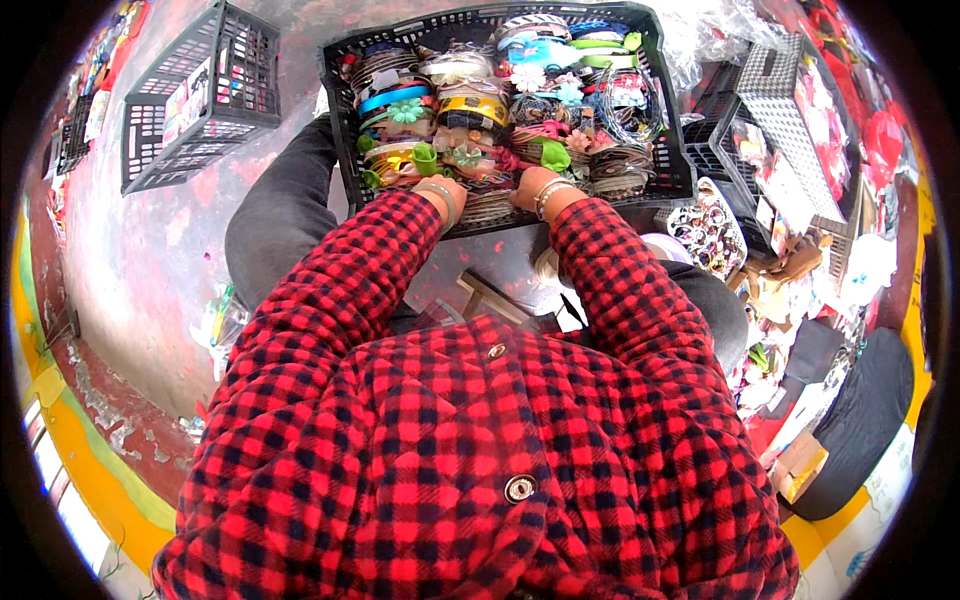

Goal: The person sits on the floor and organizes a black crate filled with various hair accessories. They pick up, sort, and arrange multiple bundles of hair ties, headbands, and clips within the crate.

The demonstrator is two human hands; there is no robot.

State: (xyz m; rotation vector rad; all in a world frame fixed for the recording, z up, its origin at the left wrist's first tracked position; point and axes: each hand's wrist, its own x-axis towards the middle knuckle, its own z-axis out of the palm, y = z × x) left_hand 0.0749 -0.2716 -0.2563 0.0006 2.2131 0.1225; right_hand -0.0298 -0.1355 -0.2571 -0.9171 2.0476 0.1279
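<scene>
The person, in a red-and-black checked jacket (480, 440), sits over a grey floor (150, 250) with a black slatted crate (672, 150) resting across the lap. The crate is packed with stacked headbands and hair ornaments (500, 100) in many colours, some bearing fabric flowers. Both hands enter the crate at its near edge. The left hand (440, 190), with a bangle at the wrist, rests on the stack at the near left of centre, just beside a green clip (426, 158); its grip is buried among the ornaments, so whether the fingers are spread or pressed together cannot be told. The right hand (532, 186), also bangled, lies on the stack at near centre, touching the banded pieces there; its grip is likewise hidden. The ornaments lie directly under and ahead of both hands. An empty black crate (200, 95) stands tilted well apart at the far left. A grey mesh basket (790, 110) and a tray of small round pieces (708, 232) sit to the right.
</scene>
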